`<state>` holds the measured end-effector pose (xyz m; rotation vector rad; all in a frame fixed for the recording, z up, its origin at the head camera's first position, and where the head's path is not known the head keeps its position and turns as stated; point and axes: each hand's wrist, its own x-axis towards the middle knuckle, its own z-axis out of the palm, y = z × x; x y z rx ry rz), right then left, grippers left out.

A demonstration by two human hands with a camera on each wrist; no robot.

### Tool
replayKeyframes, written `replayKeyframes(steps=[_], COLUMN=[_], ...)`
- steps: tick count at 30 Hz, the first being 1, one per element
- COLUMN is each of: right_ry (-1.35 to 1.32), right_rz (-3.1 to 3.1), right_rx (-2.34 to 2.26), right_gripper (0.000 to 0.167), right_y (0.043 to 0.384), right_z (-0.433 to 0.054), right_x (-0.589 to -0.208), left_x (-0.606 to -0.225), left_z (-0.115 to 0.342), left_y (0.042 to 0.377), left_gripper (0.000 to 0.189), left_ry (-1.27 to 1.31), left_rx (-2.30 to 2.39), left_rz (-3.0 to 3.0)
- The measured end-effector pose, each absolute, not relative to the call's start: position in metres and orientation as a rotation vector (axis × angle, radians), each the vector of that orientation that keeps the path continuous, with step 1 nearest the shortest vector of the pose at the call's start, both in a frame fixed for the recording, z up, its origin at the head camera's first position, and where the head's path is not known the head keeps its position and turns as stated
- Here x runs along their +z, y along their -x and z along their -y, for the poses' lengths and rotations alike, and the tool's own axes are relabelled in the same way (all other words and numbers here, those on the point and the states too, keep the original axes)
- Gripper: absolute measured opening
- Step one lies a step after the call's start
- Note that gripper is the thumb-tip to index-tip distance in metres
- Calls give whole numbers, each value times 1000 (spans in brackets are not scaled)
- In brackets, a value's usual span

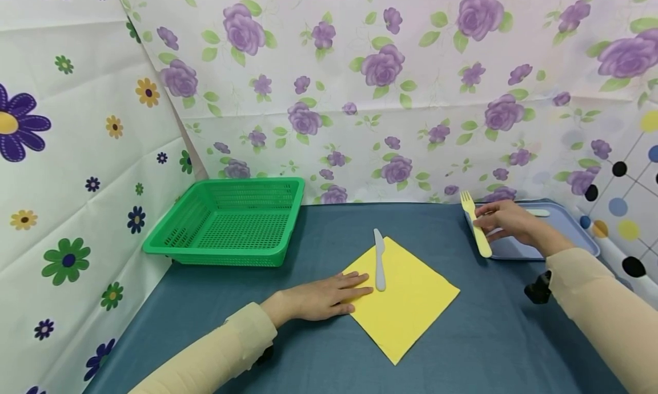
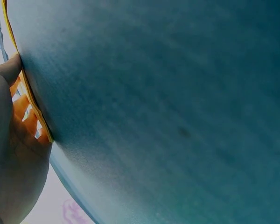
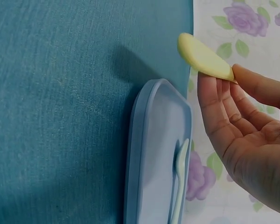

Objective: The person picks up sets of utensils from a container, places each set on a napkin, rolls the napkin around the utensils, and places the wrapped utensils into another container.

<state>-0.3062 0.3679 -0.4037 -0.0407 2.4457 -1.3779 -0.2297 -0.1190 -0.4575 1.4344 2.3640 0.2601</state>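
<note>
My right hand (image 1: pixel 506 225) pinches a yellow fork (image 1: pixel 476 225) between thumb and fingers, tines upward, over the left end of a blue tray (image 1: pixel 514 250). In the right wrist view the fork's rounded handle end (image 3: pixel 200 56) sticks out past the fingertips, above the table. A pale utensil (image 3: pixel 179 179) lies in the tray; its kind is unclear. On the left corner of a yellow napkin (image 1: pixel 411 302), laid like a diamond, rests my left hand (image 1: pixel 326 296) with its fingers spread. A pale grey knife (image 1: pixel 380 262) lies on the napkin, just beyond those fingertips.
At the back left of the blue-covered table (image 1: pixel 308 354) stands a green perforated basket (image 1: pixel 216 257). Flowered sheets (image 1: pixel 319 97) hang behind the table and along its left side. A dotted sheet (image 1: pixel 624 205) borders the right.
</note>
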Motion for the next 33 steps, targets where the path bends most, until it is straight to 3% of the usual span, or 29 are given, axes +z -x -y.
replayKeyframes(steps=[33], right_ry=[48], right_rz=[-2385], right_rx=[-1417], right_gripper=[55], right_y=[305], right_z=[-346], right_x=[-407], left_x=[-458], left_z=[119], left_y=[230], left_gripper=[58], left_ry=[-1433], left_rx=[264], left_rz=[-2360])
